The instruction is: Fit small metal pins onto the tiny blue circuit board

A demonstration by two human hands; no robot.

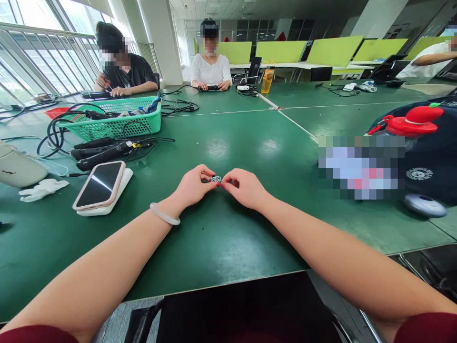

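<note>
Both my hands meet over the green table [228,238], a little ahead of me. My left hand [193,186] and my right hand [244,188] each pinch one end of a small dark, patterned chip-like piece [215,179] held just above the tabletop. The fingers of both hands are curled in, with thumb and forefinger closed on the piece. A pale bangle [164,215] circles my left wrist.
A phone [99,185] lies on a white pad to my left, beside a white glove [43,189], black tools and cables [103,151] and a green basket [114,121]. A dark bag with a red-capped bottle [410,125] stands to my right. Two people sit across the table.
</note>
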